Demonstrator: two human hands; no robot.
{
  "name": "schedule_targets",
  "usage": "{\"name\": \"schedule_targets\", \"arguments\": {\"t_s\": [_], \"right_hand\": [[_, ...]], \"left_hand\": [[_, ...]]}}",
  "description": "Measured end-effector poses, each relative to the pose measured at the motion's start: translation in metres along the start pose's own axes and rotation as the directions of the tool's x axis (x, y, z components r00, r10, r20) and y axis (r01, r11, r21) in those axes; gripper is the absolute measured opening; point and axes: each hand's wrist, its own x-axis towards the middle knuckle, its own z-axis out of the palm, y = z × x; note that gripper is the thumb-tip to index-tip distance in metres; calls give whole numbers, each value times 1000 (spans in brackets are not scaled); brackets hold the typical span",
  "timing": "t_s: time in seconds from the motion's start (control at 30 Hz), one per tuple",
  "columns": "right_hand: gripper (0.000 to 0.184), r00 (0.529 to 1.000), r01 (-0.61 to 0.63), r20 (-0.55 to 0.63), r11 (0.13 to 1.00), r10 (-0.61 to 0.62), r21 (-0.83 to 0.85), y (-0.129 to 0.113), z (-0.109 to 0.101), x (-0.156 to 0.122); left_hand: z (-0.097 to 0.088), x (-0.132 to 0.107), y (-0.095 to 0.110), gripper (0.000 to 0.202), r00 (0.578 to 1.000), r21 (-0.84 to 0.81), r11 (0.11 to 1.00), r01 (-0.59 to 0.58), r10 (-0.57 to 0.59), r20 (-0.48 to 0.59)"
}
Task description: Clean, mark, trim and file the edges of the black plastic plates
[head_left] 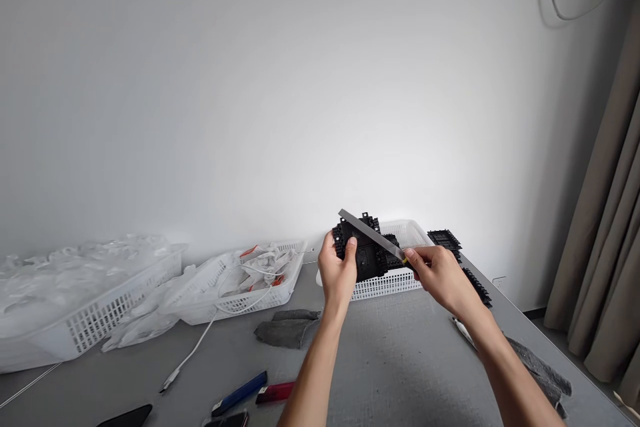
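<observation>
My left hand (340, 268) grips a black plastic part (367, 260) by its left side, thumb on its flat face. Notched, comb-like edges run along the part, which is held up tilted above a basket. In my right hand (437, 273) is a flat file (373, 230), a long grey strip with a bit of yellow near the handle. The file lies slantwise across the front of the part, its tip up at the left. Most of its handle is hidden in my right fingers. Whether the file touches the part, I cannot tell.
Behind my hands stands a white basket (387, 285). More black toothed parts (445, 238) lie at its right. Leftward are baskets of plastic bags (125, 307) and cables (265, 293). Grey gloves (290, 330), a blue-handled item (243, 392) and a red one (274, 392) lie on the table.
</observation>
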Motion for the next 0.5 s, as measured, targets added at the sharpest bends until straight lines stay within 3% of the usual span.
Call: {"name": "schedule_targets", "arguments": {"t_s": [0.13, 0.27, 0.5], "right_hand": [[51, 1000, 20, -10, 999, -19, 38, -3, -1, -1], [51, 1000, 2, 11, 999, -2, -40, -2, -3, -3], [47, 991, -67, -126, 986, 48, -150, -2, -3, -2]], "left_hand": [[0, 1, -1, 36, 999, 1, 999, -36, 36, 22], [-1, 3, -8, 36, 1000, -30, 1000, 0, 0, 19], [-2, 3, -16, 35, 1000, 21, 1000, -1, 1, 15]]}}
